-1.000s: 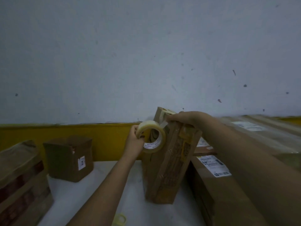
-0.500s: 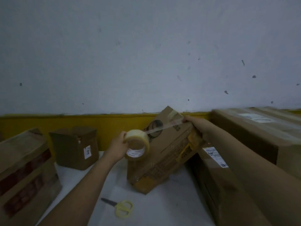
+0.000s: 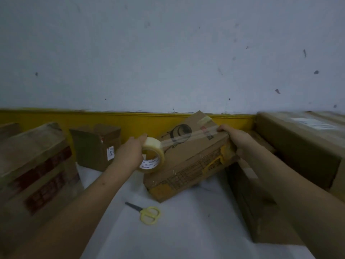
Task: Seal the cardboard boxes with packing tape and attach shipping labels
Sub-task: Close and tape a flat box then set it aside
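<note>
The left hand [image 3: 130, 156], gripping the tape roll [image 3: 152, 157], is drawing a longer strip across the now-tipped box [image 3: 188, 163]; the right hand [image 3: 237, 141] is pinning its end.

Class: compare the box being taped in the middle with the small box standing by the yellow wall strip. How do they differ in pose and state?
The middle box is tilted, propped on one edge; the small box sits flat on the table.
The middle box is held by the right hand, with clear tape stretched across it from the roll in the left hand; the small box is untouched.
The small box carries a white label; the middle box shows printing.
Both are brown cardboard.
</note>
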`<state>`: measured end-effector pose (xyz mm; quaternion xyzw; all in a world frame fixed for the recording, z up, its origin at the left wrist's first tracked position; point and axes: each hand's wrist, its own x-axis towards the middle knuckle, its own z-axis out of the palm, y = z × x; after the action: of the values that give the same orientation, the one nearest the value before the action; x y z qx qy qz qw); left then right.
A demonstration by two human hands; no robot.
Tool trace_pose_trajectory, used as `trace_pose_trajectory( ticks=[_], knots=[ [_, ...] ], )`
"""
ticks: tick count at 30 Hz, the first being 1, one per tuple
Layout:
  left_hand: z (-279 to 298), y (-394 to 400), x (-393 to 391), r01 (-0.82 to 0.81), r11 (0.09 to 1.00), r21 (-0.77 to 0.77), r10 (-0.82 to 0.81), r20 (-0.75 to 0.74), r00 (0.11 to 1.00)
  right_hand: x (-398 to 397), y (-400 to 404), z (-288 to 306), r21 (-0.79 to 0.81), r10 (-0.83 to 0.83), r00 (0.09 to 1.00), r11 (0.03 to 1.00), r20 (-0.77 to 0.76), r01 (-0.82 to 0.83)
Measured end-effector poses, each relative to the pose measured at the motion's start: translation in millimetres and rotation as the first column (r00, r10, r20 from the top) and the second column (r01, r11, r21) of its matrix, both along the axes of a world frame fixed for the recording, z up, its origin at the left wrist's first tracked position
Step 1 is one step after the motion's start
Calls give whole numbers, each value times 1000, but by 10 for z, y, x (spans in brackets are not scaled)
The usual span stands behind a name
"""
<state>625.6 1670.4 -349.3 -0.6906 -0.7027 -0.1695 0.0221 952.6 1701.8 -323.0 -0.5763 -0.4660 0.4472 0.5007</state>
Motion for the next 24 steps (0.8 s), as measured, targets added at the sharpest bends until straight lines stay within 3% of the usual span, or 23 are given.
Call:
trace_pose_trajectory(
  ticks=[6, 10, 15, 24],
  knots=[
    [195, -87, -36, -14, 1000, 27, 20, -256, 967, 8, 56, -78, -35, 15, 1000, 999, -21, -15],
    [346, -38, -231, -21, 996, 83, 60, -506, 861, -23, 73, -54, -22, 3, 1000, 1000, -23, -3],
    [13, -21, -224, -34, 995, -95, -20, -517, 856, -86, 69, -42, -7, -10, 999, 1000, -34, 10],
    [-92, -69, -97, -73, 991, -116, -28, -693, 721, -54, 66, -135, -22, -13, 997, 1000, -77, 11]
  ],
)
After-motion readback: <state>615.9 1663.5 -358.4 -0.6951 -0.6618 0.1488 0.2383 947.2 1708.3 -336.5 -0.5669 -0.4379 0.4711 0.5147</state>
